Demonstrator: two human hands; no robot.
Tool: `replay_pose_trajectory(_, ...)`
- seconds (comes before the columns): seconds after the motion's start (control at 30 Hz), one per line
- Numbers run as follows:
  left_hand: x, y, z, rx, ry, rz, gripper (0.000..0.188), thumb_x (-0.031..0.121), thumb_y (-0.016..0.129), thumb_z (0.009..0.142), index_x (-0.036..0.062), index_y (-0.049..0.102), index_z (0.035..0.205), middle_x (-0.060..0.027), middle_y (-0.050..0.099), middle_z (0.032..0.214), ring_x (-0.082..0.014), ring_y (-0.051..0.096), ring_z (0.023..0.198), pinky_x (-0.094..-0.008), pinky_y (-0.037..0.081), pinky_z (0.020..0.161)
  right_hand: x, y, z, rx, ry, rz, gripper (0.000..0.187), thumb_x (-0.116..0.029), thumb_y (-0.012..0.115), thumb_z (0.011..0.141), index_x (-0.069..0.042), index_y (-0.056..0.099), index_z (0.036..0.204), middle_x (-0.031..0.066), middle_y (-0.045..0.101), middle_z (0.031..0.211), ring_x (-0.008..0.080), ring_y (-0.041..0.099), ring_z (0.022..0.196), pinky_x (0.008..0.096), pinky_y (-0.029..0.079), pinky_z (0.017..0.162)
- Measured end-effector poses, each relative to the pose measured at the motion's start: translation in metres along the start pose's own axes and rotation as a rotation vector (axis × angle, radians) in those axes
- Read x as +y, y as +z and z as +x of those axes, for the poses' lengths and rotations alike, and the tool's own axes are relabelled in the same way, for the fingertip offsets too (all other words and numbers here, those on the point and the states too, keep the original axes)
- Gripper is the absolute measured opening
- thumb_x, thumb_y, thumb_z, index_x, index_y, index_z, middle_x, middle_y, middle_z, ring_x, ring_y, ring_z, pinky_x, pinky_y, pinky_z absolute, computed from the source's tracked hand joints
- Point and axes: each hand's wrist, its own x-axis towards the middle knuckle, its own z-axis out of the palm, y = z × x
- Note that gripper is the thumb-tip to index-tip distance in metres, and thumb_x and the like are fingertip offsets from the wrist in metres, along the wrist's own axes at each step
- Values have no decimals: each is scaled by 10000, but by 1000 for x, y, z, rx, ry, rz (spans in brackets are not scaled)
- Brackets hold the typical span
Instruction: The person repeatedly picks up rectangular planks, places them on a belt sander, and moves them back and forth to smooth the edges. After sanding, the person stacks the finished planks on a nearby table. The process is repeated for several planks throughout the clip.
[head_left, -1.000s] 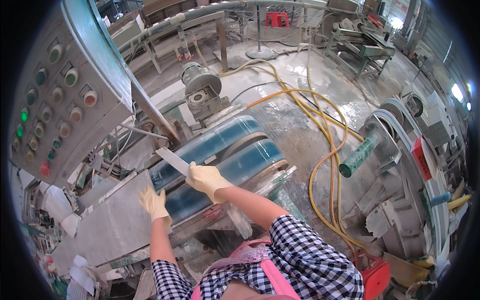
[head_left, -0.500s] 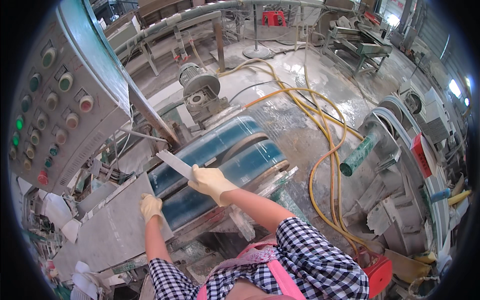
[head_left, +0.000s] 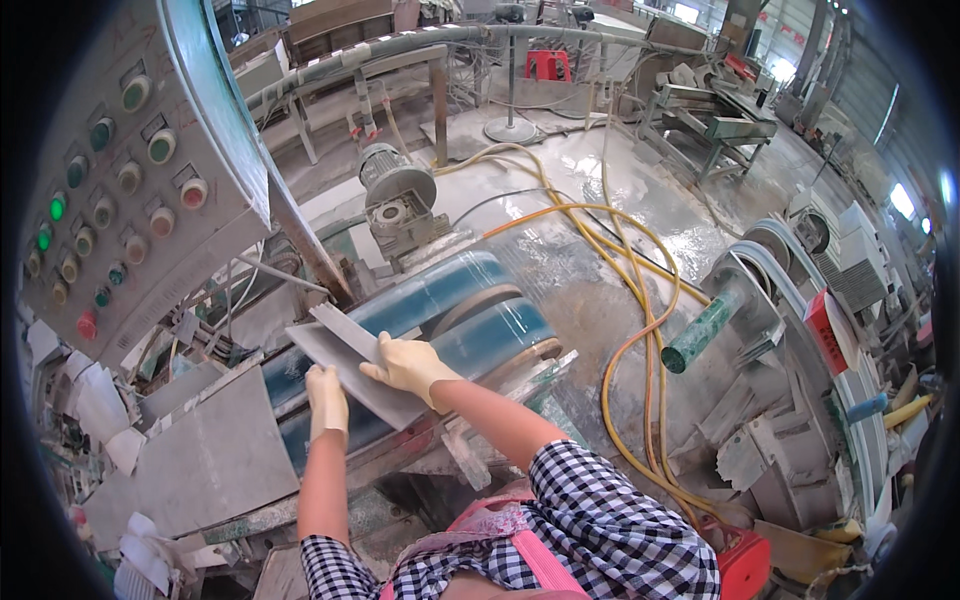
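Both my hands wear pale cream gloves. My right hand (head_left: 408, 368) is closed on a narrow grey strip (head_left: 343, 329), which slants up and left from the fingers. Under it lies a wider flat grey piece, a tile-like slab (head_left: 352, 372), tilted across the blue conveyor belts (head_left: 460, 285). My left hand (head_left: 327, 398) pinches the near-left edge of this slab, its thumb and fingers bent together. Left of the belts rests a larger grey flat sheet (head_left: 200, 440), which neither hand touches.
A control panel (head_left: 130, 180) with several buttons stands at the left. Beyond the belts sits a grey motor (head_left: 392, 190). Yellow hoses (head_left: 640, 300) loop over the wet floor. At the right are a green roller (head_left: 700, 335) and another belt machine (head_left: 800, 290). A red stool (head_left: 548, 66) stands far back.
My left hand has moved right and up from the large sheet's edge and now grips a grey slab over the belts. My right hand still holds the strip. The view has shifted slightly.
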Motion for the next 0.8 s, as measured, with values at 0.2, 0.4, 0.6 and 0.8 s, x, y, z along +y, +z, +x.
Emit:
replay_pose_trajectory(0.2, 12, -19, 3, -460, -125, -320, 431, 348, 519, 1036, -40, 581, 1212, -161, 658, 1073, -238, 673, 846, -356, 583, 713, -1, -5, -3, 2, -21, -26, 629, -472, 674, 854, 78, 515, 1113, 248, 698, 912, 406, 693, 869, 469, 554, 751)
replay_pose_trajectory(0.4, -17, -140, 32, 266, 143, 1316, 626, 339, 707, 843, 45, 536, 1369, -219, 581, 1338, -396, 525, 1254, -471, 427, 1051, 0, -1, -4, 36, -17, -22, 517, -366, 674, 857, 83, 521, 1061, 231, 700, 919, 401, 691, 874, 475, 549, 766)
replay_pose_trajectory(0.6, -21, -167, 17, 444, -281, 1306, 889, 521, 785, 719, 102, 431, 1418, -129, 489, 1408, -350, 415, 1347, -581, 400, 1030, 5, 1, 1, 5, -22, -25, 559, -423, 643, 880, 66, 497, 1107, 245, 683, 917, 415, 678, 886, 487, 545, 773)
replay_pose_trajectory(0.8, 7, -162, 27, 210, -369, 1295, 871, 453, 796, 740, 71, 400, 1416, -213, 462, 1438, -433, 500, 1275, -557, 466, 996, 5, -1, 1, -21, -4, -52, 580, -438, 642, 878, 65, 492, 1124, 253, 679, 947, 416, 674, 908, 485, 541, 793)
